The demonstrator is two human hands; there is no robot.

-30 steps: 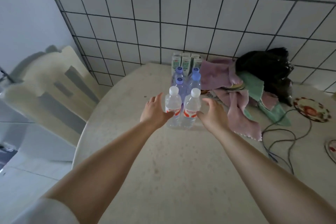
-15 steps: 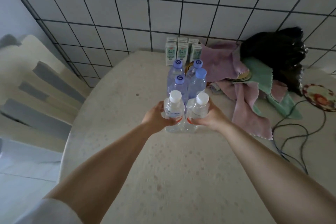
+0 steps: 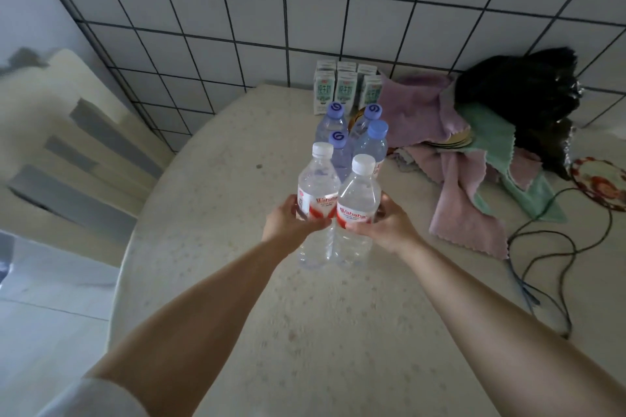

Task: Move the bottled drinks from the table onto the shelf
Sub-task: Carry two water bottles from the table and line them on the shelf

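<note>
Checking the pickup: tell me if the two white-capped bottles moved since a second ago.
Yes. The two white-capped bottles came toward the camera, away from the blue-capped bottles, apparently lifted.

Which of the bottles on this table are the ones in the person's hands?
The two white-capped bottles with red labels: left hand grips one, right hand the other. The four blue-capped bottles behind stand untouched.

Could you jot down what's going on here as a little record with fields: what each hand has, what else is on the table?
left hand: grips a clear plastic water bottle with white cap and red label
right hand: grips a second, matching white-capped bottle
bottles left behind: four clear bottles with blue caps, upright
near wall: small green-and-white drink cartons
table: round pale speckled table
right side: pink and green cloths, black cable
</note>
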